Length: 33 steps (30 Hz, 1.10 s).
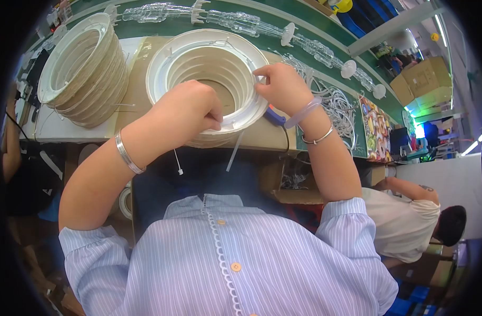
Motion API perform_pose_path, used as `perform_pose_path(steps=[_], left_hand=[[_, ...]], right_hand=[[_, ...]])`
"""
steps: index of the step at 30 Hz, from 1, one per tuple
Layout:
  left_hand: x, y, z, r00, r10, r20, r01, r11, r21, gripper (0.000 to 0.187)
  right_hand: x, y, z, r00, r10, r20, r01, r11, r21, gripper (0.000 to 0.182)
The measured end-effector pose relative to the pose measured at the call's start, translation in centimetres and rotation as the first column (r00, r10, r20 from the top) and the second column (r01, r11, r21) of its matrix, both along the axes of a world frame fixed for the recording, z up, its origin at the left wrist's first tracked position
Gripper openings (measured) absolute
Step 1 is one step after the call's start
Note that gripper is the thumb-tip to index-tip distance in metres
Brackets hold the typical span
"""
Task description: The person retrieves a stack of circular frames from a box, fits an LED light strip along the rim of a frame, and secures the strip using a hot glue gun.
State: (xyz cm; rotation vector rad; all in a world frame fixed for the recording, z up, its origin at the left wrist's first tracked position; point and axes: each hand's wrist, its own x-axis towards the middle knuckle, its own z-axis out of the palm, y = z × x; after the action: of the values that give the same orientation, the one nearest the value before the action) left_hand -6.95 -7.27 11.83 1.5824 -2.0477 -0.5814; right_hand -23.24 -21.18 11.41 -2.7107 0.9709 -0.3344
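A stack of round white rings (156, 71) stands in front of me, open in the middle. My left hand (191, 108) is at its near rim, fingers curled down and pressed together; what they pinch, if anything, is hidden. At the right side of the same rim is my right hand (283, 87), thumb and forefinger closed against the top ring, with no clear view of what is between them. A thin white lead with a small connector (179, 169) and a pale flat strip (233, 154) hang below the stack's near side.
A second ring stack (101, 92) stands at left. Clear plastic pieces with white discs (241, 22) lie along the green bench's back. Right of my hand are a blue-handled corded tool (275, 117) and tangled white cables (338, 108). A co-worker (404, 221) is at right.
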Motion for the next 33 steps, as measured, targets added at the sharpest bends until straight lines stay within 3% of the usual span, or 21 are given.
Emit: perform_pose_path(steps=[6,8,9,11,12,13,14,16,17,19,20,22,23,27,29,31,32,33], left_hand=[[0.6,0.2,0.3,0.993,-0.104,0.061,0.105,0.994,-0.005,0.011],[0.7,0.4,0.4,0.994,-0.102,0.051,0.101,0.995,0.010,0.013],[0.7,0.6,0.5,0.995,-0.097,0.039,0.096,0.995,0.027,0.015],[0.9,1.2,1.3,0.999,-0.029,-0.044,0.031,0.999,0.036,0.016],[1.1,1.5,1.6,0.991,0.047,-0.126,-0.042,0.998,0.048,0.018],[1.5,1.8,1.7,0.991,0.058,-0.119,-0.054,0.998,0.039,0.018],[2.2,2.2,1.7,0.982,0.158,-0.099,-0.170,0.978,-0.120,0.020],[3.5,2.7,1.3,0.937,0.332,-0.109,-0.349,0.874,-0.338,0.020],[4.0,3.0,0.8,0.935,0.339,-0.104,-0.354,0.870,-0.342,0.020],[4.4,3.9,-0.4,0.839,0.516,-0.172,-0.531,0.709,-0.465,0.018],[4.2,4.3,-0.8,0.833,0.526,-0.171,-0.539,0.700,-0.468,0.018],[3.8,5.0,-1.7,0.757,0.600,-0.259,-0.645,0.625,-0.439,0.017],[3.8,5.2,-2.0,0.752,0.607,-0.258,-0.651,0.620,-0.438,0.017],[3.6,5.3,-2.9,0.748,0.599,-0.285,-0.659,0.625,-0.418,0.016],[3.6,5.4,-3.1,0.762,0.583,-0.280,-0.644,0.642,-0.416,0.016],[3.6,5.3,-3.2,0.825,0.525,-0.209,-0.556,0.688,-0.466,0.015],[3.7,5.2,-3.1,0.824,0.526,-0.209,-0.557,0.690,-0.463,0.015],[3.7,5.1,-3.1,0.850,0.506,-0.146,-0.506,0.710,-0.489,0.014]], right_hand=[[-0.3,-0.1,-0.1,1.000,0.020,0.016,-0.020,1.000,-0.005,0.029],[-0.7,0.2,0.1,0.983,0.023,0.183,-0.043,0.994,0.104,0.029],[-1.1,0.5,0.2,0.982,0.020,0.186,-0.040,0.994,0.103,0.029],[-2.6,0.9,0.7,0.840,-0.224,0.494,0.112,0.963,0.246,0.027],[-3.6,0.7,0.0,0.821,-0.235,0.521,0.164,0.970,0.178,0.021],[-4.7,0.3,-1.2,0.881,-0.269,0.388,0.224,0.962,0.159,0.022],[-5.8,-0.2,-3.0,0.919,-0.307,0.249,0.282,0.950,0.130,0.024],[-7.6,-1.2,-8.8,0.985,-0.065,0.160,0.092,0.982,-0.165,0.035],[-7.6,-0.9,-10.1,0.984,-0.057,0.167,0.085,0.982,-0.167,0.035],[-7.1,-0.2,-11.7,0.992,-0.114,0.049,0.122,0.974,-0.191,0.039],[-6.8,-0.1,-12.0,0.994,-0.101,0.051,0.109,0.975,-0.194,0.039],[-6.3,0.0,-12.3,0.958,-0.243,-0.152,0.220,0.963,-0.155,0.050],[-6.1,-0.3,-12.5,0.960,-0.234,-0.152,0.211,0.965,-0.154,0.050],[-7.0,-1.7,-12.2,0.975,-0.214,-0.066,0.214,0.977,-0.004,0.046],[-8.1,-1.9,-11.5,0.973,-0.160,0.167,0.128,0.973,0.191,0.043],[-9.8,-1.7,-9.8,0.922,-0.345,0.177,0.227,0.851,0.474,0.050],[-10.5,-1.7,-9.1,0.871,-0.409,0.273,0.134,0.732,0.667,0.050],[-11.4,-1.6,-8.0,0.871,-0.409,0.271,0.135,0.731,0.669,0.050]])
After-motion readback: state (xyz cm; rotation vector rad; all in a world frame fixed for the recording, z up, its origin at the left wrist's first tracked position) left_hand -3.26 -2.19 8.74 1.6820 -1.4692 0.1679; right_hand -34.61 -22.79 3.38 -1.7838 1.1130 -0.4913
